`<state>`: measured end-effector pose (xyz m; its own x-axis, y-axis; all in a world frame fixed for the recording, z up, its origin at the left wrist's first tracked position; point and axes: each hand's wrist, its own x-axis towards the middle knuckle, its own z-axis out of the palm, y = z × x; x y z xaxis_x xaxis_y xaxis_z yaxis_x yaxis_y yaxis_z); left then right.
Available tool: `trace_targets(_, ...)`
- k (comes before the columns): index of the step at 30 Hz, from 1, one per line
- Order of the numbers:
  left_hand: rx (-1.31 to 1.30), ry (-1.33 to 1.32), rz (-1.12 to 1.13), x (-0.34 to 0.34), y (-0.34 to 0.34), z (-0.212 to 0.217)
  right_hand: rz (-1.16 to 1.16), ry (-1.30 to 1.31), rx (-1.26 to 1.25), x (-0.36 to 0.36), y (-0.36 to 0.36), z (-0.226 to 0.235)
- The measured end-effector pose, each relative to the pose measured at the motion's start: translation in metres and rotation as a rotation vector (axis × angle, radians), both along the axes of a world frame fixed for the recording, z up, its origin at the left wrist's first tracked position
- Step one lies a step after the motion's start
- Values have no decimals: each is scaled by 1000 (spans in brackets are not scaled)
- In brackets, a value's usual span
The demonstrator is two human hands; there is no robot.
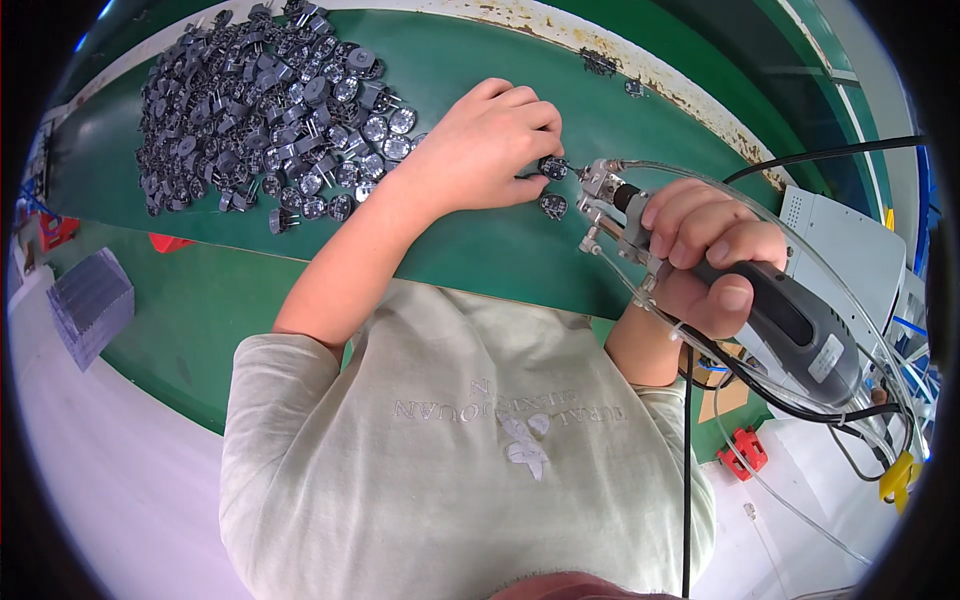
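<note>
Left hand (488, 152) pinches one round component (551, 168) at the grey handheld tool (795, 318) gripped in right hand (715, 250); component pile (265, 125) sits apart, finished/unfinished split unclear.

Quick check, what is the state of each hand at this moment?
Left hand: closed, fingertips pinching a small black part.
Right hand: closed, wrapped around a grey handheld tool.

Bright, diffuse light falls on the green tabletop (490, 250), and fisheye distortion bows the rusty ledge (550, 25).
</note>
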<state>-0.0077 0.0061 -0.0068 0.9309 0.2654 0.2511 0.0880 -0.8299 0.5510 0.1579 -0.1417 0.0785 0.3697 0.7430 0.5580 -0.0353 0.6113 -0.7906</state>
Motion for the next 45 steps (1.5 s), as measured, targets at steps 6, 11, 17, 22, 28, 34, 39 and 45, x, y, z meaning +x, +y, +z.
trace_targets(6, -5, -18, -7, 0, 0, -1, -15, -9, -7, -2, 1, -2)
trace_targets(11, -8, -25, -10, 0, 1, -1, -4, -5, -7, -2, 2, -3)
trace_targets(17, -18, -37, -32, 1, 1, -3, 11, -17, -47, -9, 12, 2)
trace_targets(22, -24, -44, -40, 0, 0, -5, 5, 0, -57, -5, 22, -3)
trace_targets(28, -37, -33, -56, 1, 2, -5, 35, -54, -84, -4, 25, -2)
trace_targets(34, -21, -29, -23, 0, 0, -8, -25, -149, -99, -11, 15, 7)
trace_targets(39, -9, -15, 0, -2, 2, -4, 33, -65, 55, 2, -10, 36)
trace_targets(45, -6, -8, -11, -4, 2, -4, 49, -1, -10, -7, -4, 19)
